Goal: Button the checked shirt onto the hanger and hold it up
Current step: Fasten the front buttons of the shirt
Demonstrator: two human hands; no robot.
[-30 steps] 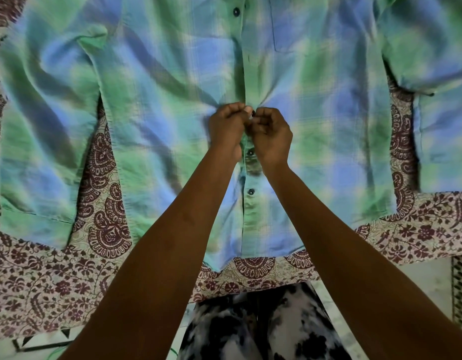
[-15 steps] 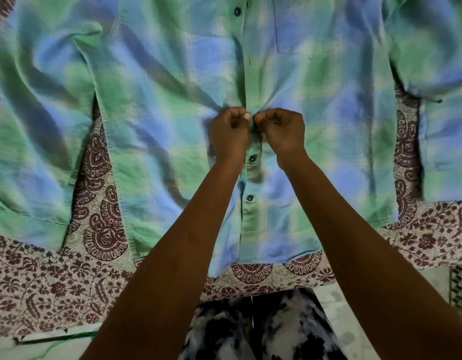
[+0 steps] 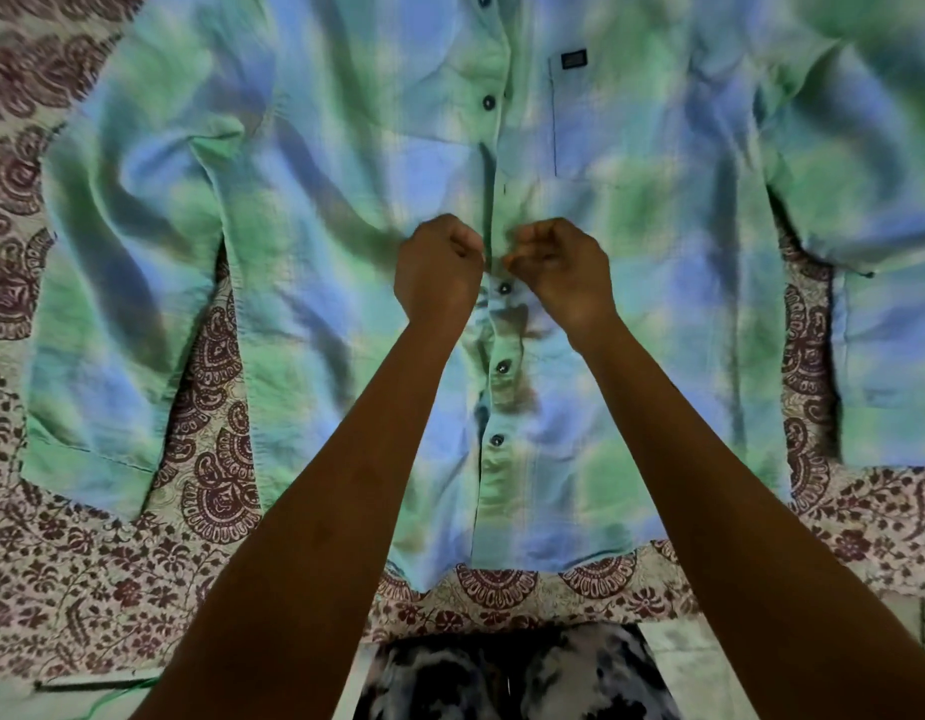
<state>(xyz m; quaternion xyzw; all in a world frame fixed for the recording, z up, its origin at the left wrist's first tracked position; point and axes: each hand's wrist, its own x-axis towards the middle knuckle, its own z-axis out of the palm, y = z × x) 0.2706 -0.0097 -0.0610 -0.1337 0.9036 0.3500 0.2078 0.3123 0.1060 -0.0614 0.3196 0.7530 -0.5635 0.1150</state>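
The green and blue checked shirt (image 3: 304,262) lies flat, front up, on a patterned bedsheet. Dark buttons run down its placket; three below my hands look fastened, the nearest of them (image 3: 504,288) just under my fingers. My left hand (image 3: 437,272) pinches the left edge of the placket. My right hand (image 3: 559,275) pinches the right edge opposite it, at mid-chest height. The button between my fingertips is hidden. A buttonhole slit shows above my hands. No hanger is visible.
A cream bedsheet (image 3: 86,579) with maroon paisley print lies under the shirt. The sleeves spread out to both sides. A chest pocket with a small dark label (image 3: 574,59) sits at upper right. My black and white patterned trousers (image 3: 507,678) show at the bottom edge.
My hands have drawn slightly apart at the placket. The view has tilted up, so more of the shirt's upper front and pocket shows.
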